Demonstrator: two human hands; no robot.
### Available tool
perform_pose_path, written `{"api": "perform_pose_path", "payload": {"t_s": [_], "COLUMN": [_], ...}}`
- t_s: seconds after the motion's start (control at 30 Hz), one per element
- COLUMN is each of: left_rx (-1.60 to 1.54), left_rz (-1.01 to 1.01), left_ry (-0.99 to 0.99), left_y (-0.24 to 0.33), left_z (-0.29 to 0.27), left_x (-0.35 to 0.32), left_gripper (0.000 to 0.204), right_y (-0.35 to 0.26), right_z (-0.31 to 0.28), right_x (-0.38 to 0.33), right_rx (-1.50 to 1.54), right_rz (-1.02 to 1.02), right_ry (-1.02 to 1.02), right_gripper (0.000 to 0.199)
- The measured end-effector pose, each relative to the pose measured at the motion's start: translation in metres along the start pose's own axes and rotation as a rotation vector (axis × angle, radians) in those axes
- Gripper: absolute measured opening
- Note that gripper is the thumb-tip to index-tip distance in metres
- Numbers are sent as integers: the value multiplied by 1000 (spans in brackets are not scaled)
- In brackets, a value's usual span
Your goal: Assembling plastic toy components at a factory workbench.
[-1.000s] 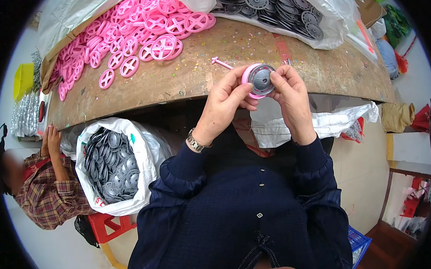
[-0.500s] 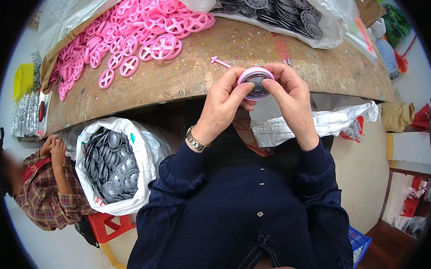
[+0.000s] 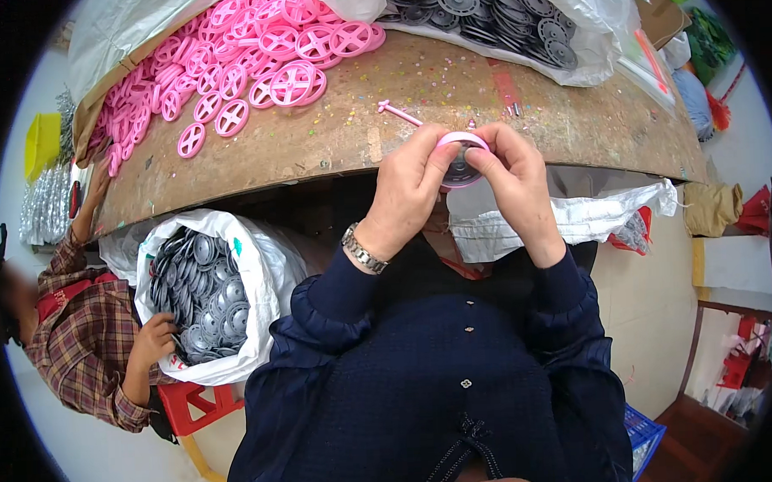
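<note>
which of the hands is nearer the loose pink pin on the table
Left. The left hand sits just below the pink pin; the right hand is farther off to its right.

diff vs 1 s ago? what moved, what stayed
The pink wheel with grey insert has tipped from face-up to nearly edge-on. Left hand and right hand have closed further over it, both still gripping. Pink pin on the table and the pink wheel pile are unchanged.

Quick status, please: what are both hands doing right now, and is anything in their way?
Left hand and right hand both pinch one round pink plastic wheel with grey insert. Held above wooden bench edge. Nothing blocking.
</note>
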State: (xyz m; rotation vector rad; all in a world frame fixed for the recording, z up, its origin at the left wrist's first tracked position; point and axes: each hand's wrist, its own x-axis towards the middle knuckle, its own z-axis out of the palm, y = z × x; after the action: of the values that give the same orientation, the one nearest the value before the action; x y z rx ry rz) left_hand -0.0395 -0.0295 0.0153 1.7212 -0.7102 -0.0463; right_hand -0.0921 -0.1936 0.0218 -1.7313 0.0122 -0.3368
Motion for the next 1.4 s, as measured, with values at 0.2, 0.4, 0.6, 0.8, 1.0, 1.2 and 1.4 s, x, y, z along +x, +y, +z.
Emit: {"api": "perform_pose_path", "payload": {"t_s": [0.2, 0.4, 0.6, 0.8, 1.0, 1.2, 1.4], "left_rx": [-322, -291, -303, -246, -185, 838, 1241], "left_rz": [-276, -216, -160, -83, -123, 293, 51], "left_ry": [-216, -210, -69, -41, -85, 329, 456], "left_y": [8, 9, 10, 7, 6, -13, -58], "left_z": [-8, -10, -5, 3, -3, -68, -123], "left_x": [2, 0, -1, -2, 0, 31, 59], "left_gripper": [38, 43, 44, 46, 47, 57, 79], "right_y": [1, -15, -17, 1, -10, -11, -3], "right_z": [-2, -7, -4, 8, -15, -71, -127], "right_x": [4, -2, 3, -5, -1, -14, -37], "right_rx": [209, -24, -23, 96, 54, -483, -861], "right_rz": [56, -31, -38, -115, 7, -78, -10], "right_ry": [-50, -53, -96, 113, -91, -102, -98], "right_gripper": [16, 24, 33, 33, 35, 34, 43]}}
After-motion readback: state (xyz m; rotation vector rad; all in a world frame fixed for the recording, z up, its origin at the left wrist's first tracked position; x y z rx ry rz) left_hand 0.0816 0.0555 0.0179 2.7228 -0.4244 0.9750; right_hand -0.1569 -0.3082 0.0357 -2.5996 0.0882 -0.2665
